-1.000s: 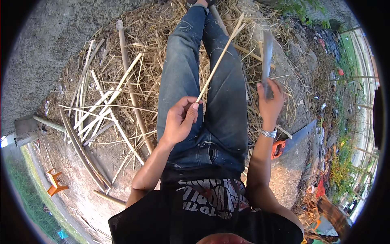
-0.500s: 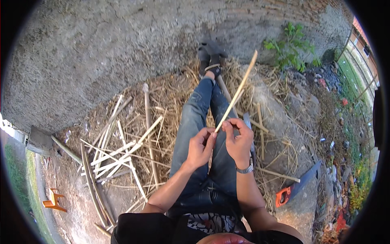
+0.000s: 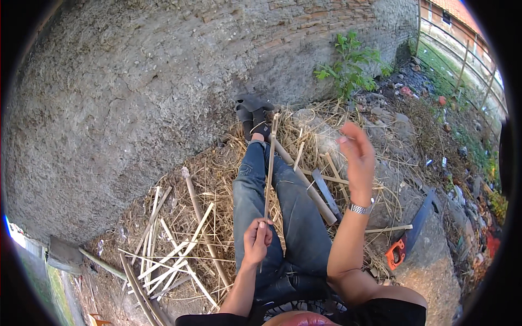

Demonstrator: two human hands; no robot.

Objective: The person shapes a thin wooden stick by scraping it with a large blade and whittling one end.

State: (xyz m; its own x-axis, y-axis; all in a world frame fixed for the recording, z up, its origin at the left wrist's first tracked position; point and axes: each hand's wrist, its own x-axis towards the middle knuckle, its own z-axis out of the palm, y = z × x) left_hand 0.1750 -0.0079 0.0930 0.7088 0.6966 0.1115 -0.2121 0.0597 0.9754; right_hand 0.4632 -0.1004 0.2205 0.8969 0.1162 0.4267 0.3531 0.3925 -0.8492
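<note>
My left hand point(image 3: 255, 242) is closed around the lower part of a long, thin split-wood strip point(image 3: 269, 174), which looks like bamboo. The strip points up and away over my jeans, its far end near my crossed feet. Off to the right, my right hand point(image 3: 359, 160) is raised in the air, its fingers bent but apart and nothing visible in them. Below it, by my right leg, lies a large knife point(image 3: 325, 191) with a pale blade, partly over a thick pole point(image 3: 304, 185).
A handsaw point(image 3: 416, 231) with an orange handle lies at the right. On the left are a heap of pale split strips point(image 3: 171, 263) and a longer pole point(image 3: 204, 225) on straw-like shavings. A rough wall point(image 3: 136, 98) rises ahead, with a green plant point(image 3: 353, 65) at its foot.
My right hand has left the strip and swung up to the right. My left hand has moved down and left with the strip, now more upright. The view has shifted.
</note>
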